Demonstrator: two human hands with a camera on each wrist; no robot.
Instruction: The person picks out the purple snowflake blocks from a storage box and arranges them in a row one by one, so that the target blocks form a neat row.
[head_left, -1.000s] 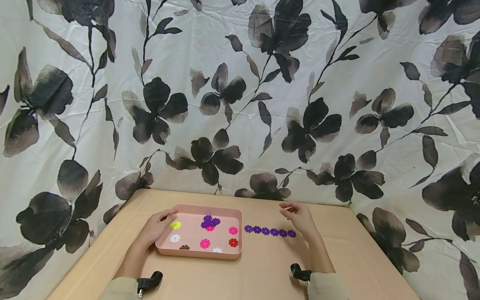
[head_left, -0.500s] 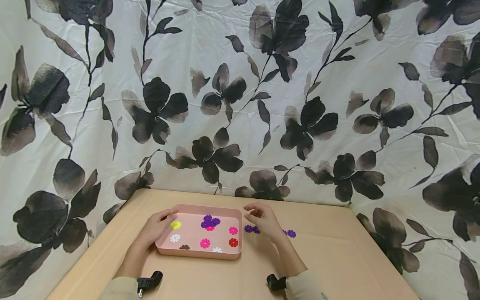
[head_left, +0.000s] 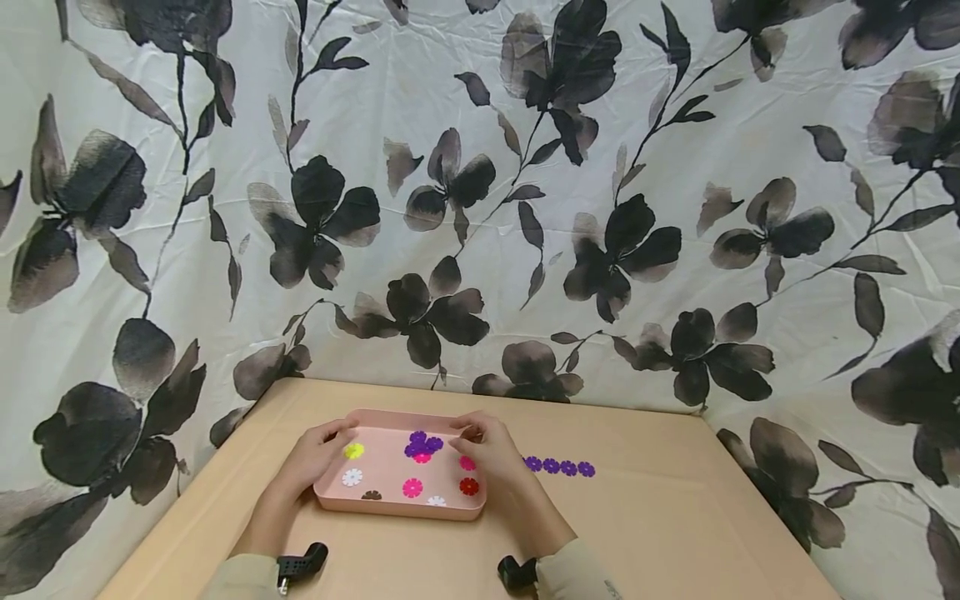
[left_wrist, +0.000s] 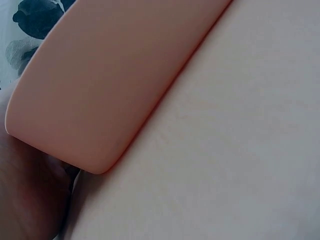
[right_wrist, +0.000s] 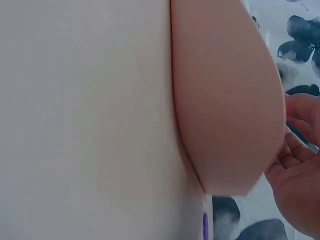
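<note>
A pink tray point(head_left: 397, 510) sits on the tan table point(head_left: 660, 533) and holds several flower-shaped discs: a purple cluster point(head_left: 422, 444), yellow point(head_left: 352, 451), white, pink and red point(head_left: 468, 486) ones. My left hand point(head_left: 318, 454) grips the tray's left edge, thumb over the rim; in the left wrist view it point(left_wrist: 30, 195) lies by the tray's corner point(left_wrist: 110, 85). My right hand point(head_left: 487, 450) hovers over the tray's far right corner with loosely curled fingers, just right of the purple cluster, and I see nothing in it. The right wrist view shows it point(right_wrist: 300, 170) beside the tray's wall point(right_wrist: 225, 100).
A row of purple discs point(head_left: 558, 467) lies on the table right of the tray, partly hidden behind my right hand. A floral black-and-white cloth point(head_left: 525, 208) hangs close behind the table. Bare tabletop shows in front and to the right.
My right hand has moved left, from the far end of the purple row to over the tray's right side. The left hand and the tray have stayed put.
</note>
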